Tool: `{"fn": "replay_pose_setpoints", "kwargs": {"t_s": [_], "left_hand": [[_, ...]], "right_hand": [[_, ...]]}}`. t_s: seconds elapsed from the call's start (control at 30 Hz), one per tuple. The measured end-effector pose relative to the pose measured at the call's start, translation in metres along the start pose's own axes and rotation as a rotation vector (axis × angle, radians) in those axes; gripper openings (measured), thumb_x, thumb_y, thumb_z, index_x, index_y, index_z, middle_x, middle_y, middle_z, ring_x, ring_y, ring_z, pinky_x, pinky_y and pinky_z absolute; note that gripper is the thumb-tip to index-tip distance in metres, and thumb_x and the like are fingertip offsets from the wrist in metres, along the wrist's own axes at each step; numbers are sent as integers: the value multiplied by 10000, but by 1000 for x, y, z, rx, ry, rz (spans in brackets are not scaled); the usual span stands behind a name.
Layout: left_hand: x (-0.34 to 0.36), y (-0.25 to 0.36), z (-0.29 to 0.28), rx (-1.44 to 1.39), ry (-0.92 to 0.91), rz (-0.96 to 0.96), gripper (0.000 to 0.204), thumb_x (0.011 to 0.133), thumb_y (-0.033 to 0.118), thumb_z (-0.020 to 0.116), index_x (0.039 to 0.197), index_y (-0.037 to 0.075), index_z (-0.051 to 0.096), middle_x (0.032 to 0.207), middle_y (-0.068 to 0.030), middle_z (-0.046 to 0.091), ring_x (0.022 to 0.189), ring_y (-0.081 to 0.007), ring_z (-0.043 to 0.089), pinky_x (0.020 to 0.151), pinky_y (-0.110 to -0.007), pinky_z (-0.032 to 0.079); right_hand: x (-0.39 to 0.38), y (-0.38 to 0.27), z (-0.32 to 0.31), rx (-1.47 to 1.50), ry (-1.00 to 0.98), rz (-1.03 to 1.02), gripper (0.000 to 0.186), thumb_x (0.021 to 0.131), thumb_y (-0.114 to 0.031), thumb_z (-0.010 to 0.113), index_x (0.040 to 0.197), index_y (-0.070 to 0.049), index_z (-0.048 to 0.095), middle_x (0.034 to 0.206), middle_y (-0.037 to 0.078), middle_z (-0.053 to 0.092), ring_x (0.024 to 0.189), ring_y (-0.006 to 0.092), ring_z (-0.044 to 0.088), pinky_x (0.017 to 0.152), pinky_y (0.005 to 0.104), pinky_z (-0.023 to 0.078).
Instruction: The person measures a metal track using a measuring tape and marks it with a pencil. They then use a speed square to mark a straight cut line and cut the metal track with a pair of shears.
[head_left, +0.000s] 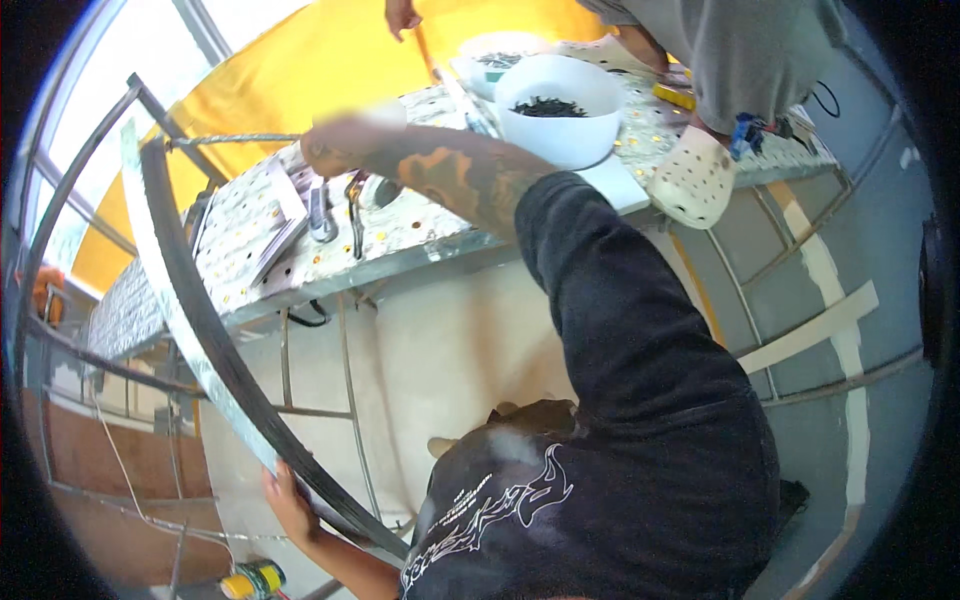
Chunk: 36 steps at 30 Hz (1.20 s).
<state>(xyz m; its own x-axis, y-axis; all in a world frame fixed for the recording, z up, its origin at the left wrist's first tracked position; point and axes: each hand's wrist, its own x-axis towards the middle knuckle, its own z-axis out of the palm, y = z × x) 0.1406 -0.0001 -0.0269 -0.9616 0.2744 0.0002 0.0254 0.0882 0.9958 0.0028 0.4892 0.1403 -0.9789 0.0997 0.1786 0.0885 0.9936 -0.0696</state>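
Note:
My left hand (291, 501) grips the lower part of a long, curved-looking strip (177, 270) with a pale face and dark side, standing on a slant. My right arm stretches across the perforated platform (395, 227), with my right hand (328, 147) beside a horizontal bar (235, 141); its fingers are partly blurred, and what they hold, if anything, is unclear. Below it lie a grey tool (321, 215), a dark slender tool (356, 225) and a stack of flat pieces (280, 243).
Scaffold frames (344, 350) surround me. A white bucket (557, 140) of dark fasteners and another container (497, 62) sit on the platform. A co-worker's clog-shod foot (690, 180) and hand (402, 18) are nearby. A yellow sheet (270, 60) hangs behind; a yellow item (250, 580) lies low left.

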Motion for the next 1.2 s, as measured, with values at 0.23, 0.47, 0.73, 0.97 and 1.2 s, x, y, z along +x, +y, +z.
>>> {"fn": "replay_pose_setpoints", "kwargs": {"t_s": [0.23,0.47,0.73,0.97,1.2], "left_hand": [[-18,-30,4,-77,93,21,610,1023,473,623,1336,-38,510,1124,-168,679,1009,-274,672,924,-400,509],[-20,-60,-2,-187,-120,11,632,1026,525,594,1320,-31,539,1104,-171,695,1021,-259,664,915,-396,507],[-11,-89,2,-392,-343,-52,714,1046,643,463,1333,-8,530,1093,-158,683,984,-255,672,879,-413,568],[-15,-130,35,-371,-370,-54,860,917,673,682,1302,-85,547,1142,-192,688,1060,-285,681,925,-405,554],[-26,-204,72,-379,-317,24,622,1023,509,560,1308,-43,562,1227,-166,671,1117,-264,645,1004,-441,509]], "right_hand": [[-20,-1,20,-12,-119,-22,301,931,-176,597,1155,-36,742,1200,178,746,1131,328,718,925,504,554],[-157,-21,-2,234,415,-349,353,974,-298,644,1204,-32,672,1035,198,737,979,377,722,893,501,547],[-462,-20,-4,625,432,533,327,1006,-234,695,1295,-82,685,1107,115,757,971,157,722,918,324,577],[-567,-21,-3,858,976,760,318,1037,-209,670,1273,4,666,1014,104,756,943,157,715,856,301,572],[-580,40,-22,562,851,498,214,1006,-153,693,1150,4,708,946,114,785,871,174,753,838,329,589]]}}
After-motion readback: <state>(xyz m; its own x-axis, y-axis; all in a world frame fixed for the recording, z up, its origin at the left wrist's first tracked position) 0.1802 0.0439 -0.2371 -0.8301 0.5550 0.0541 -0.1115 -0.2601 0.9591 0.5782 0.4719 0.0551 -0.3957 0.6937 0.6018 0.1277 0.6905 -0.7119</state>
